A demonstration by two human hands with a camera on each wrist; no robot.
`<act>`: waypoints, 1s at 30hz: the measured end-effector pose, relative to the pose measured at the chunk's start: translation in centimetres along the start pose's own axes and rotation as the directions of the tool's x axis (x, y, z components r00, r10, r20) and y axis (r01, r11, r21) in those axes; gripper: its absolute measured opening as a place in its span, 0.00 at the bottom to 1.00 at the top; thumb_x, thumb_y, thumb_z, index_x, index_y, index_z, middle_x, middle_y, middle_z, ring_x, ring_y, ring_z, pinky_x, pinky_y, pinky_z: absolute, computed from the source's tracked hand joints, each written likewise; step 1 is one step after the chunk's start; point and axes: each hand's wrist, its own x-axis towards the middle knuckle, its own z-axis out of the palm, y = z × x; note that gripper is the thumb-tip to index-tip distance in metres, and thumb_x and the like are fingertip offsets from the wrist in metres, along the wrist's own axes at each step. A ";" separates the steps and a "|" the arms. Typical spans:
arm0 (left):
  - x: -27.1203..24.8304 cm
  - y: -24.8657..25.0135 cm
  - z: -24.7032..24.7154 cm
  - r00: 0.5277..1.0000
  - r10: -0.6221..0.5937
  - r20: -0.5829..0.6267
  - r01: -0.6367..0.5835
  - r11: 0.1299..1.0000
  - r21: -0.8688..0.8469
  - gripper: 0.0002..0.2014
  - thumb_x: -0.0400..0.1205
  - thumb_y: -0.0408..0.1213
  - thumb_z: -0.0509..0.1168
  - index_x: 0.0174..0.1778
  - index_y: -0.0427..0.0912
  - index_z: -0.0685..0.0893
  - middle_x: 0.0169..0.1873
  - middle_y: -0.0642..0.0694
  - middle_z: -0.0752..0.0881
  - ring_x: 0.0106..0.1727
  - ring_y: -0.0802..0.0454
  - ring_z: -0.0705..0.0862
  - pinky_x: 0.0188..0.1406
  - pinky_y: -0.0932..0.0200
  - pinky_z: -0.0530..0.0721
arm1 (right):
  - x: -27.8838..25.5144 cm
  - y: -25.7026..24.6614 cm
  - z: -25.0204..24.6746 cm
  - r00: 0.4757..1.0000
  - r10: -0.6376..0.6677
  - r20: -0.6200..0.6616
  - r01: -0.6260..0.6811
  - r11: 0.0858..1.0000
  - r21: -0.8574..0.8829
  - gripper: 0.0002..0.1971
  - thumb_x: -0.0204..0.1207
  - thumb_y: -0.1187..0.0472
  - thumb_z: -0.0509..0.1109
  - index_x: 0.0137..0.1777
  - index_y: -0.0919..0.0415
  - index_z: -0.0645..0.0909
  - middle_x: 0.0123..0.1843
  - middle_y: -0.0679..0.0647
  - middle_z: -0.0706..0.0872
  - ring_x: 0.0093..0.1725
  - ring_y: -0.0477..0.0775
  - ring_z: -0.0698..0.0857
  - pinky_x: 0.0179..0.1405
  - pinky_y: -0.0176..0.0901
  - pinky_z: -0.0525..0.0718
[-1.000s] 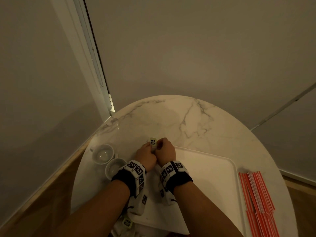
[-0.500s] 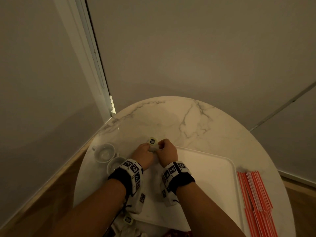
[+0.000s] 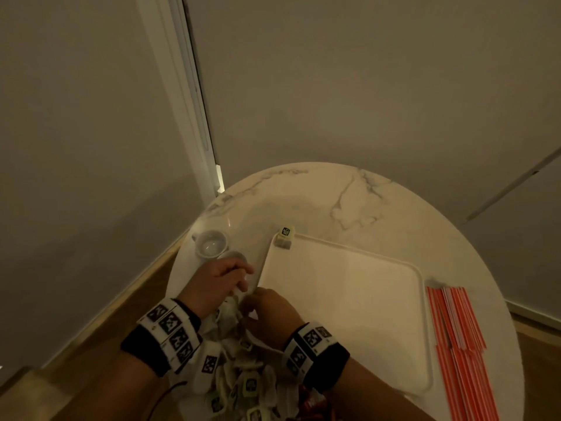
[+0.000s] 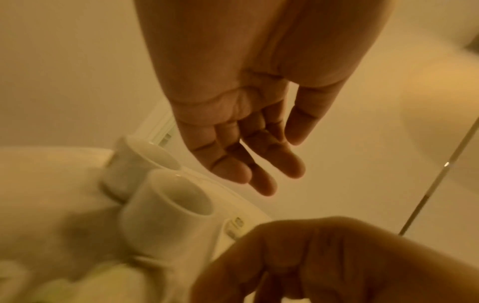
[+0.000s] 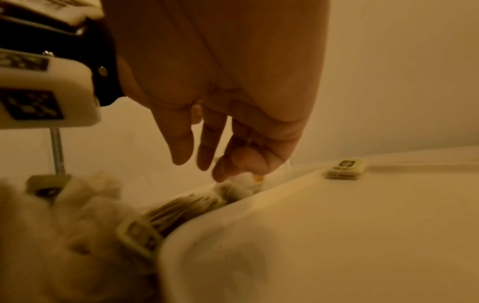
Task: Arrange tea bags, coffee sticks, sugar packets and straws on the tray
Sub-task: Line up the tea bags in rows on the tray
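A round white marble table (image 3: 379, 208) with grey veins sits in a dim, warm-lit corner of plain grey walls (image 3: 349, 80), white door frame (image 3: 179, 86) left, wooden floor (image 3: 100, 332) below.

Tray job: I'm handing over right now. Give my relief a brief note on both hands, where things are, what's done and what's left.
Left hand: open, holds nothing, hovering by the two white cups.
Right hand: fingers pinching at a tea bag in the tea bag pile at the table's near edge; grip unclear.
Done: one small stack of tea bags sits in the white tray's far left corner.
Left: remaining tea bags, the red straws lying right of the tray. Sugar and coffee sticks not clearly visible.
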 end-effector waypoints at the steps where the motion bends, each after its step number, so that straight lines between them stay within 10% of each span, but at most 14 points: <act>1: -0.6 -0.8 -0.4 1.000 0.003 -0.007 -0.003 0.998 0.058 0.08 0.82 0.30 0.63 0.43 0.41 0.88 0.31 0.50 0.87 0.33 0.62 0.84 0.37 0.64 0.78 | 0.1 -0.2 0.4 1.000 0.014 0.007 -0.014 0.999 -0.034 0.13 0.79 0.56 0.65 0.59 0.58 0.84 0.58 0.60 0.81 0.58 0.63 0.79 0.57 0.53 0.80; 7: -1.9 -4.7 -1.5 0.996 0.009 -0.090 0.035 0.882 0.470 0.04 0.80 0.39 0.67 0.39 0.47 0.83 0.40 0.51 0.84 0.41 0.59 0.81 0.38 0.66 0.75 | 1.3 -0.4 1.4 0.957 0.234 -0.170 -0.240 0.971 -0.016 0.18 0.80 0.48 0.64 0.61 0.60 0.74 0.61 0.57 0.76 0.61 0.60 0.77 0.56 0.50 0.78; 11: -1.2 -5.5 -0.8 0.994 -0.049 -0.093 0.091 0.845 0.526 0.02 0.78 0.38 0.67 0.40 0.48 0.82 0.41 0.51 0.81 0.42 0.56 0.80 0.43 0.61 0.76 | 3.1 -0.4 1.2 0.928 0.368 -0.060 -0.371 0.927 -0.057 0.29 0.77 0.36 0.62 0.67 0.59 0.73 0.63 0.57 0.75 0.63 0.60 0.77 0.59 0.54 0.78; 17: -0.3 -4.4 0.2 0.994 -0.081 -0.069 0.106 0.833 0.542 0.03 0.79 0.40 0.66 0.44 0.45 0.82 0.42 0.49 0.83 0.44 0.54 0.81 0.44 0.61 0.75 | 3.5 0.0 -0.2 0.918 0.395 -0.045 -0.394 0.919 0.029 0.14 0.80 0.51 0.62 0.53 0.60 0.83 0.55 0.60 0.84 0.55 0.61 0.83 0.53 0.47 0.80; 23: -0.2 -1.6 1.3 0.997 -0.057 -0.054 0.063 0.992 0.107 0.06 0.81 0.42 0.67 0.51 0.56 0.79 0.42 0.52 0.85 0.44 0.53 0.84 0.40 0.65 0.79 | 0.5 -0.3 -4.7 0.906 0.398 0.141 -0.339 0.487 0.805 0.07 0.75 0.66 0.63 0.40 0.64 0.82 0.35 0.57 0.82 0.30 0.53 0.79 0.26 0.40 0.74; 30: 0.4 2.6 2.5 0.998 0.038 -0.043 -0.046 0.980 -0.195 0.06 0.81 0.37 0.67 0.41 0.41 0.88 0.28 0.48 0.86 0.30 0.57 0.81 0.27 0.61 0.76 | -2.3 -0.5 -7.7 0.974 0.220 0.049 -0.143 0.433 0.890 0.08 0.76 0.63 0.65 0.51 0.66 0.81 0.39 0.63 0.83 0.28 0.52 0.78 0.24 0.39 0.72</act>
